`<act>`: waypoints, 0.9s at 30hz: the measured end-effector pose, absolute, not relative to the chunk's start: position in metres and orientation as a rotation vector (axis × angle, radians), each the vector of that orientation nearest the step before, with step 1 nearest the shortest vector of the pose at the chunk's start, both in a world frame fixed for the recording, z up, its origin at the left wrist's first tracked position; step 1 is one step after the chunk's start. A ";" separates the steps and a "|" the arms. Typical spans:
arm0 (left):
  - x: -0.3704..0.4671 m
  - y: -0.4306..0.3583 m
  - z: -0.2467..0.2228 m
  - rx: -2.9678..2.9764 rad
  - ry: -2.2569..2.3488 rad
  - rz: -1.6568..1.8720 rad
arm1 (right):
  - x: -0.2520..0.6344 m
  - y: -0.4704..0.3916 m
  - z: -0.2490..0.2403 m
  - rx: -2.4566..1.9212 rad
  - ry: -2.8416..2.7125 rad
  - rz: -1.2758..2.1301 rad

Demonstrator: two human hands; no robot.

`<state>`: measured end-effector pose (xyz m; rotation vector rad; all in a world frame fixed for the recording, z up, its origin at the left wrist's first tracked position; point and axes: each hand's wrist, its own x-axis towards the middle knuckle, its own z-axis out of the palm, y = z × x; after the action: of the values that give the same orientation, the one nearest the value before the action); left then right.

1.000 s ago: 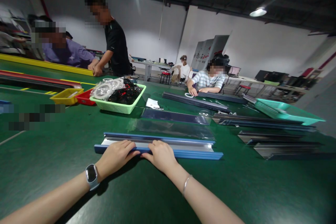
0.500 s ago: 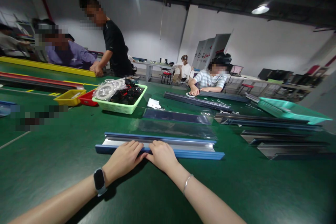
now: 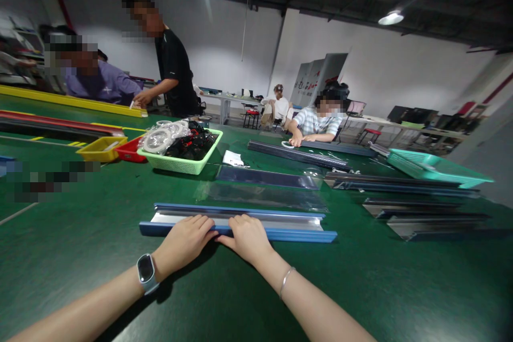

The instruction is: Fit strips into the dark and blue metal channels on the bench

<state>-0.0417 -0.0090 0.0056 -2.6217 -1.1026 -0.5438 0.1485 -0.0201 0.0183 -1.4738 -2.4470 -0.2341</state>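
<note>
A blue aluminium channel profile [image 3: 296,234] with a silvery inside lies crosswise on the green table in front of me. My left hand [image 3: 188,239], with a watch on the wrist, bends over the near wall left of the middle, fingertips inside the channel. Close beside it, my right hand [image 3: 249,238] curls over the same wall, its thumb outside pointing at the left thumb. The fingertips' undersides are hidden. Just beyond the profile lie a clear plastic strip [image 3: 264,196] and a dark flat strip [image 3: 264,177].
A light green basket [image 3: 180,165] holds bagged white rings and black parts, beside yellow [image 3: 100,150] and red trays [image 3: 130,152]. More profiles [image 3: 436,227] and a teal basket [image 3: 441,168] are at the right. Co-workers work across the table, near a long yellow profile [image 3: 72,101].
My right hand has slid slightly right along the profile, opening a small gap between the hands. The view has shifted a little. A standing co-worker's hand has lifted from the yellow profile's end.
</note>
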 end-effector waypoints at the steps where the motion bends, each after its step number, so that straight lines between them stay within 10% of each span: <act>1: -0.042 -0.009 0.005 -2.617 -1.099 -0.548 | 0.148 -0.020 0.018 -1.474 -2.450 -0.232; 27: -0.041 -0.010 0.004 -2.585 -1.125 -0.576 | 0.149 -0.020 0.021 -1.527 -2.443 -0.187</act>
<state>-0.0413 -0.0104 0.0042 -2.5850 -1.1251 -0.5755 0.1488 -0.0195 0.0213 -1.5272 -2.4428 -0.1866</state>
